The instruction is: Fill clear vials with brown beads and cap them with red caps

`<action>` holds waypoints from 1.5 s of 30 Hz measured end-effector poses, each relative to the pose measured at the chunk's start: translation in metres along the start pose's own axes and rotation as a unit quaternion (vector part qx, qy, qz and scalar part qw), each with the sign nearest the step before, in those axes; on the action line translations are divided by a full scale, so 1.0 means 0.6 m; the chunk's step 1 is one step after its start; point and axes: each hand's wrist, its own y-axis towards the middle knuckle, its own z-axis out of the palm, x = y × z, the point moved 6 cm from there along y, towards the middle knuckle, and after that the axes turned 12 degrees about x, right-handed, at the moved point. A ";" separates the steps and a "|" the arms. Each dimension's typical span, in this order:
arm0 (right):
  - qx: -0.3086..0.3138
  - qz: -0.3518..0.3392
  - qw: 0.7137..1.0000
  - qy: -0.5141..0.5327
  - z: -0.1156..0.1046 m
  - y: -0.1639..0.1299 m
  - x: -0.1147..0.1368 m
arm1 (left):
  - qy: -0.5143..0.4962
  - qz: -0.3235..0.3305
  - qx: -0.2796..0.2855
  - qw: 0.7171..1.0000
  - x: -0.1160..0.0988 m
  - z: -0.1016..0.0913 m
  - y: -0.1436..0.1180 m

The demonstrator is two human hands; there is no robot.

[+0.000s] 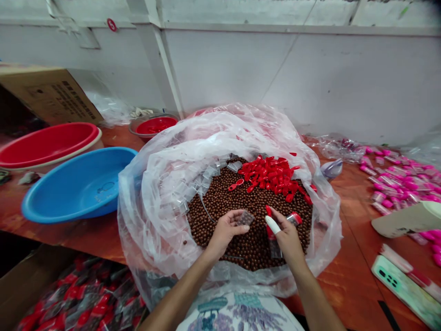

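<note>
My left hand [223,232] is closed on a small clear plastic container [245,218], which appears to have brown balls inside. My right hand [287,234], with a white finger cot [273,225] on one finger, pinches a small red cap [268,210]. Both hands are just above a heap of brown balls [237,200] in a large clear plastic bag [155,179] with its mouth folded open. Beside my right hand lie red-capped clear containers, one to its right [294,218] and another partly hidden below it [275,248]. Red caps [272,174] are piled on the balls' far side; empty clear containers [182,188] lie at left.
A blue basin [82,184] and a red basin [48,145] stand left. Below them, a carton holds many red-capped packs [86,294]. Pink-capped tubes [406,179], a pale cylinder [406,220] and a phone [406,285] lie right. The wall [310,82] is behind.
</note>
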 end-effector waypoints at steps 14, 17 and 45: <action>0.031 0.038 0.998 0.046 0.011 -0.004 -0.002 | 0.012 -0.042 -0.009 0.999 0.019 0.005 -0.011; 0.036 0.038 0.997 0.052 0.014 -0.005 -0.001 | 0.008 -0.040 0.000 0.999 0.021 0.007 -0.013; 0.040 0.043 0.994 0.092 0.016 -0.004 0.011 | -0.075 -0.028 0.014 0.997 0.026 0.011 -0.022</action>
